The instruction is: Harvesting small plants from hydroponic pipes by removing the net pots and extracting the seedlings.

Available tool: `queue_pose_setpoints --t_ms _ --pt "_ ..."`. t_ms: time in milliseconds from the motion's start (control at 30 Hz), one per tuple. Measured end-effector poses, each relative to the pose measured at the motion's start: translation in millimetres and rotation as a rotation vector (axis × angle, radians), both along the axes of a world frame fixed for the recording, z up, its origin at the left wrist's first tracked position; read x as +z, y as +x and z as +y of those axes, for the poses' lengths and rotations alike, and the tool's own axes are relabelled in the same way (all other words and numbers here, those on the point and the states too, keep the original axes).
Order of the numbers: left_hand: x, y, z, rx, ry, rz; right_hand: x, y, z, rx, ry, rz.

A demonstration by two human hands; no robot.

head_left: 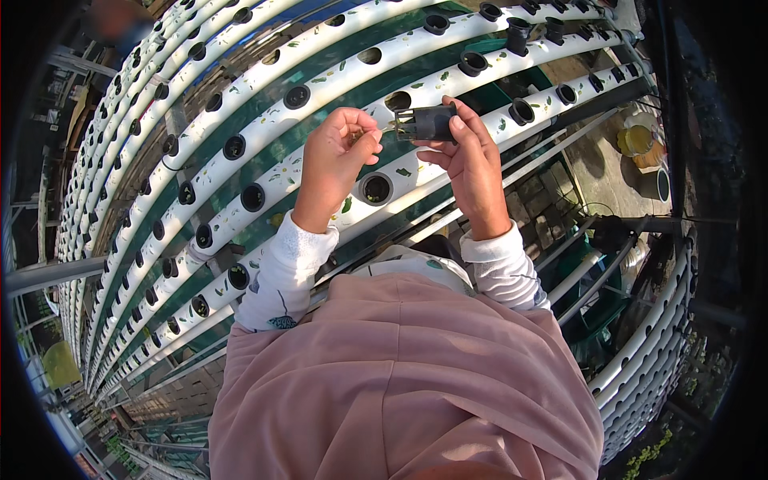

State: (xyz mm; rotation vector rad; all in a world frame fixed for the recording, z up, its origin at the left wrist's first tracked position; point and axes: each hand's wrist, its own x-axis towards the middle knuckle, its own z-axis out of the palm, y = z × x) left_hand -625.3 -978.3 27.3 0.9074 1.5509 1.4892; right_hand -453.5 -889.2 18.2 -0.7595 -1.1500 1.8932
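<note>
In my right hand (475, 168) is a black net cup (430, 124), held on its side between thumb and fingers with its slotted end toward my left. My left hand (338, 160) is closed in a pinch just beside that slotted end. A thin, pale strand shows between the pinched fingertips and the cup; it is too small to name. Both hands are above a white pipe (436, 164) with round holes. Below them, one hole holds a dark cup (375, 189), and another hole (398, 101) lies just behind the net cup.
Rows of white pipes (264, 152) curve away to the left and far side, many holes fitted with black cups and bits of green leaf scattered on top. Black cups (518, 36) stand raised at the far right. A yellow container (638, 141) sits on the ground at right.
</note>
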Motion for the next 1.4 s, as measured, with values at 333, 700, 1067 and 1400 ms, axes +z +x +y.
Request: queue_pose_setpoints --t_ms 333,700,1067,1400 --pt "-0.4 -11.1 -1.8 0.036 0.017 0.014 -2.7 2.6 3.1 -0.032 0.008 0.004" --pt "-8.2 -11.8 0.8 0.027 -0.021 0.048 -8.6 0.7 5.0 -0.013 -0.029 -0.053" --pt "-7.8 -3.6 6.5 0.028 -0.109 0.164 -15.0 -1.7 9.7 0.013 -0.098 0.009" --pt "-19.9 -3.9 12.0 0.042 0.005 0.464 -18.3 -3.8 10.9 0.047 -0.100 -0.010"
